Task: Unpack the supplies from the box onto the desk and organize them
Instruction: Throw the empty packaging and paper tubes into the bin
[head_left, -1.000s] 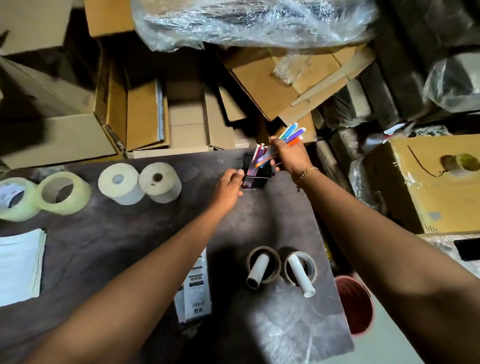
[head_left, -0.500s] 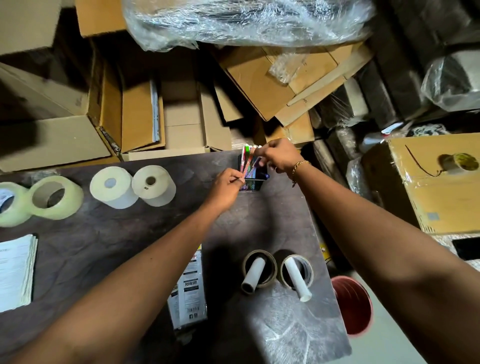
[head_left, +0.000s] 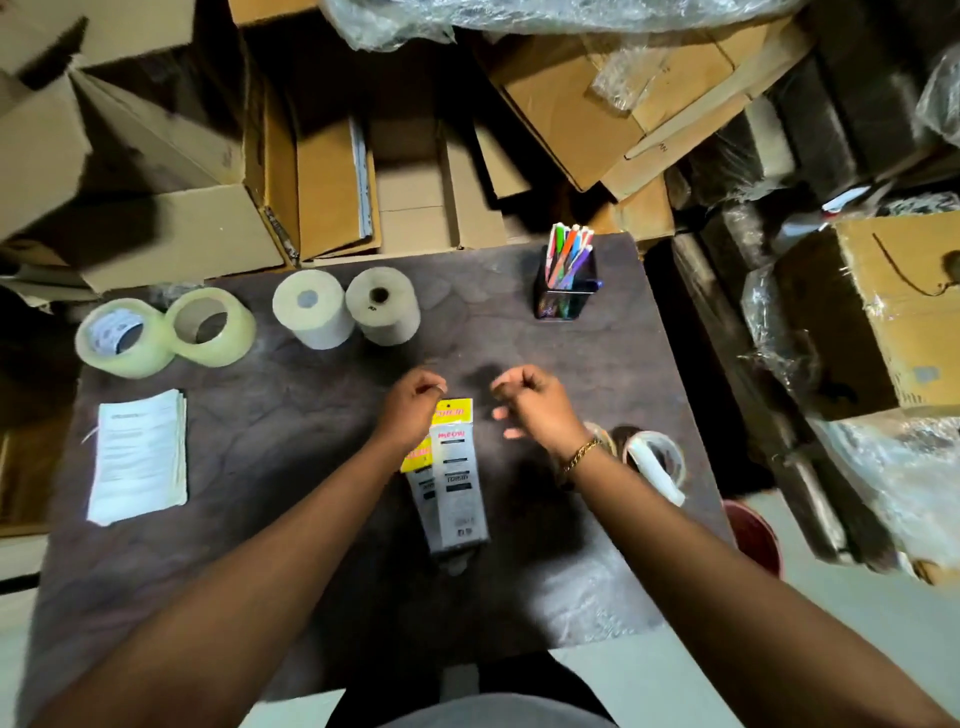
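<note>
A black mesh pen holder (head_left: 566, 293) full of coloured pens (head_left: 569, 249) stands at the desk's (head_left: 291, 415) far right corner. My left hand (head_left: 410, 410) and my right hand (head_left: 537, 408) hover mid-desk with loosely curled fingers, holding nothing. Two packets with yellow headers (head_left: 460, 488) lie just under and beside my left hand. Two clear tape rolls (head_left: 124, 338) and two paper rolls (head_left: 311, 312) line the far edge. A stack of papers (head_left: 137, 457) lies at the left.
A tape roll with a white tube in it (head_left: 657, 462) sits by my right wrist, a second one partly hidden behind it. An open cardboard box (head_left: 410, 182) stands behind the desk. Wrapped cartons (head_left: 883, 312) crowd the right; a red bucket (head_left: 753, 535) stands on the floor.
Both hands let go of the pen holder and pens and drew back toward me to mid-desk. The pens now stand in the holder.
</note>
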